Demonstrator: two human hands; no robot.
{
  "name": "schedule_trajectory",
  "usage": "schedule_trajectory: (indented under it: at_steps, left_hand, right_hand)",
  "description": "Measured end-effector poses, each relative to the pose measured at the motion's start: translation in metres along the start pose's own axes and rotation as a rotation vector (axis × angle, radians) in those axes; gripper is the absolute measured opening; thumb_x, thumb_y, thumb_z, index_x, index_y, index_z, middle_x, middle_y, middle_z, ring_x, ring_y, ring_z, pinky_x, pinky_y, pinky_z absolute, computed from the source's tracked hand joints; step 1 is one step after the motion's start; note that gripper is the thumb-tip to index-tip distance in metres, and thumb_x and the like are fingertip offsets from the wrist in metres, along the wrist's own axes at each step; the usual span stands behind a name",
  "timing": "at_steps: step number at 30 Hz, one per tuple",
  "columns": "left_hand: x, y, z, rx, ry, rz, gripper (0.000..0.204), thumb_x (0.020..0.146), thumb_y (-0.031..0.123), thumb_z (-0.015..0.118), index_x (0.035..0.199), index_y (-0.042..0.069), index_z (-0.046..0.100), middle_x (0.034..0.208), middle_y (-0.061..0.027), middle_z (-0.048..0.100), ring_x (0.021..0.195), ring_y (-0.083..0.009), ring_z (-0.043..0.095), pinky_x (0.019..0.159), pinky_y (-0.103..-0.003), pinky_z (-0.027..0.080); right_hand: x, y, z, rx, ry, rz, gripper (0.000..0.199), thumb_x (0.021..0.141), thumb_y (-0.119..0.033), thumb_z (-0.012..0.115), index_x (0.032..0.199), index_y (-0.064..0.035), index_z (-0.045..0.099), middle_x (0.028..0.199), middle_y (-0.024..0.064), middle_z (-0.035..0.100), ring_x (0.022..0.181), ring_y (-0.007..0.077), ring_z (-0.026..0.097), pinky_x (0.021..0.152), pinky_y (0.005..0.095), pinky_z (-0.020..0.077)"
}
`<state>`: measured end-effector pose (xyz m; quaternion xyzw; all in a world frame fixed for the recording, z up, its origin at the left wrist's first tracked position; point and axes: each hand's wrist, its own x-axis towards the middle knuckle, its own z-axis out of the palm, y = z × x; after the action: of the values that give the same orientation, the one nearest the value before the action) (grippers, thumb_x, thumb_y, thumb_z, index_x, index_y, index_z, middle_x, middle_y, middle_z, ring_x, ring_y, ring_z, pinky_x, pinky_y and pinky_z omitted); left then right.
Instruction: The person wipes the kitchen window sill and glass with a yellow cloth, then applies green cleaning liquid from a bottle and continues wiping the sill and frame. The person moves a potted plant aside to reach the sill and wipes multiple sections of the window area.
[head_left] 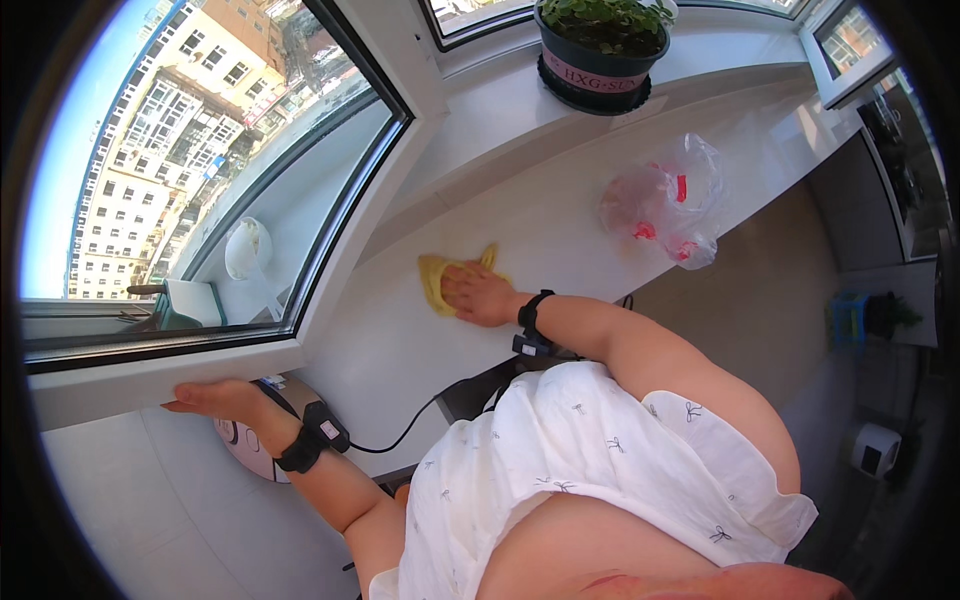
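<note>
We see the yellow cloth (432,283) directly beneath the right hand (482,294), which lies flattened on it, fingers extended. The left hand (218,398), fingers outstretched, is at the lower edge of the white window sash (325,290); we cannot tell whether it grips. The cloth rests on a white countertop (375,340), with a clear plastic bag (665,195) and potted plant (600,70) beyond. One cloth corner points away from us; crumpled and partly covered, its long axis is unclear.
</note>
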<state>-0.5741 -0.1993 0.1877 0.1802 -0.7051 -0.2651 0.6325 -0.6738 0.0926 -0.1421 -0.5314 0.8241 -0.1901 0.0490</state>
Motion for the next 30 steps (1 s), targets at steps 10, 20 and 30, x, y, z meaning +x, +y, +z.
schedule_trajectory:
  at_steps: [10, 20, 30]
  left_hand:
    - [0.002, -0.007, -0.008, -0.091, -0.049, -0.055, 0.076, 0.101, 0.048, 0.04, 0.153, -0.003, 0.019, 0.148, -0.0296, 0.035, 0.13, -0.0386, 0.05, 0.103, -0.047, 0.051]
    - [-0.058, 0.067, 0.031, 0.338, -0.009, 0.686, 0.07, 0.099, 0.032, 0.059, 0.15, -0.002, 0.026, 0.15, -0.0185, 0.03, 0.136, -0.0353, 0.04, 0.115, -0.048, 0.032]
    - [-0.248, 0.242, 0.169, 0.068, -0.772, 0.72, 0.032, 0.085, -0.005, 0.058, 0.113, 0.005, 0.07, 0.115, -0.0101, 0.07, 0.103, -0.0274, 0.066, 0.088, -0.037, 0.051]
  right_hand:
    - [-0.138, 0.042, -0.025, 0.163, 0.011, -0.157, 0.042, 0.097, -0.02, 0.056, 0.139, -0.0197, 0.056, 0.155, 0.0008, 0.044, 0.148, 0.0254, 0.032, 0.123, 0.0452, 0.0242]
    - [-0.229, 0.065, -0.044, -0.091, 0.1, 0.265, 0.044, 0.087, -0.014, 0.062, 0.131, -0.0105, 0.058, 0.15, 0.0061, 0.047, 0.148, 0.0313, 0.031, 0.122, 0.0495, 0.0254]
    - [-0.325, 0.158, -0.111, 0.262, 0.19, 0.393, 0.041, 0.094, -0.025, 0.059, 0.135, -0.0203, 0.058, 0.143, 0.0022, 0.056, 0.132, 0.0245, 0.053, 0.116, 0.0436, 0.0357]
